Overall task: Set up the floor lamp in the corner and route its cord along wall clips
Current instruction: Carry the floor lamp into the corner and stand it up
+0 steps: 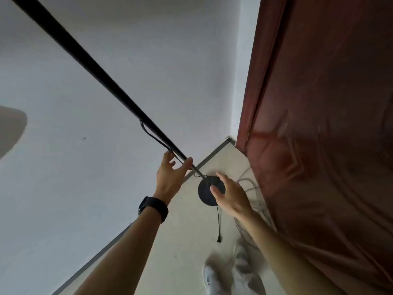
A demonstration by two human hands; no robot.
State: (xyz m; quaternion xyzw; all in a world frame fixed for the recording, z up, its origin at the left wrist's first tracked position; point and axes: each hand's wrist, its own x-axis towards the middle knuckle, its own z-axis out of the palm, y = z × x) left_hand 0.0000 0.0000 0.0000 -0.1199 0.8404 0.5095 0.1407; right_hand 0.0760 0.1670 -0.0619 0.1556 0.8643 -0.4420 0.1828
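From the head view, the lamp pole (89, 64) stands on its round base (207, 191) at the corner. The left hand (171, 173), fingers spread, brushes the pole low down; the right hand (230, 193) hovers open over the base. I'd steady the pole before nudging. The cord (218, 220) trails toward six o'clock; grey cables (253, 188) at three o'clock by the door (319, 124) could snag.

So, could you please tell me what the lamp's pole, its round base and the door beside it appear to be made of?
The pole looks like metal with a matte black finish: thin, straight, barely any shine. The round base seems the same matte black, probably metal, though plastic can't be ruled out. The door looks like reddish-brown wood under a glossy finish, showing soft reflections.
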